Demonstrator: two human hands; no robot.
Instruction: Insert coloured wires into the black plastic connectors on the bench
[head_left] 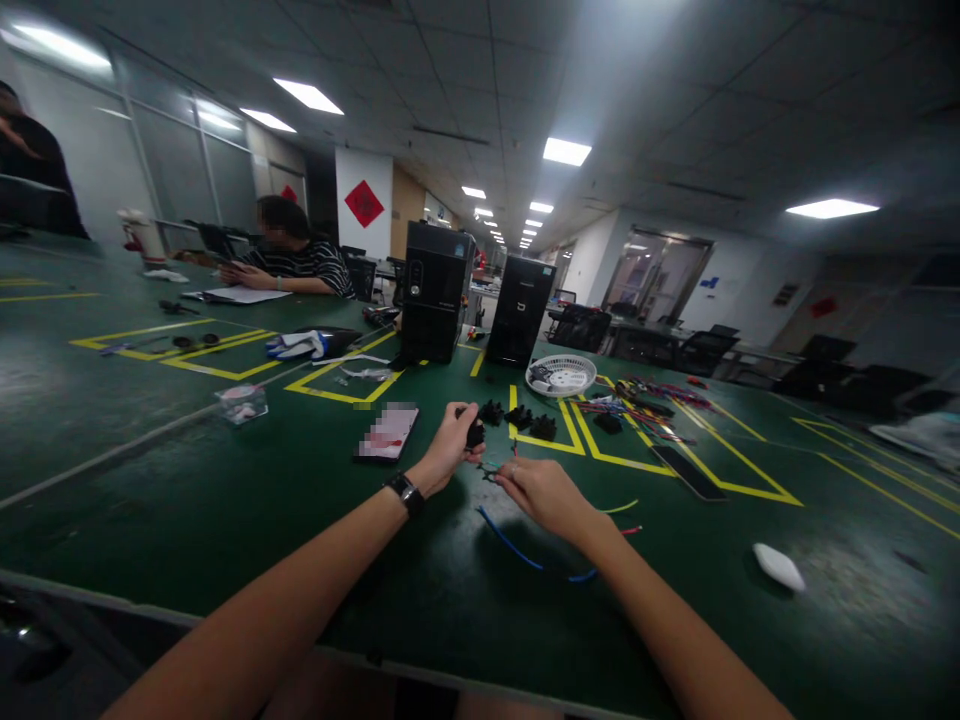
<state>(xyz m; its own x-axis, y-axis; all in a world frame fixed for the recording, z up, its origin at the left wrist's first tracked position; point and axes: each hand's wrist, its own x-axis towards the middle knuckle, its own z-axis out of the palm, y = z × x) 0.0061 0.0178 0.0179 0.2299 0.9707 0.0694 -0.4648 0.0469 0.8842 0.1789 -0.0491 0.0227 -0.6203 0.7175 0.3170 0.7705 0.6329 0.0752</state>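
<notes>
Near the middle of the table, my left hand (448, 448) is closed around a small black part (475, 433), mostly covered by the fingers. Just to its right, the fingers of my right hand (546, 492) pinch a thin wire (490, 470) with greenish and dark ends, close to the black part; whether they touch I cannot tell. Several similar black parts (541, 428) lie beyond my hands. A blue wire (511, 547) curves on the table under my right wrist, with a yellow-green wire (621, 507) beside it. A phone (387, 432) lies left of my left hand.
Two black computer towers (435, 295) stand at the back. Right of them are a white basket (562, 376) and a heap of coloured wires (652, 400). A clear box (243, 405) and gloves (300, 345) lie left; a white rounded object (778, 567) lies right. A person (300, 250) sits across.
</notes>
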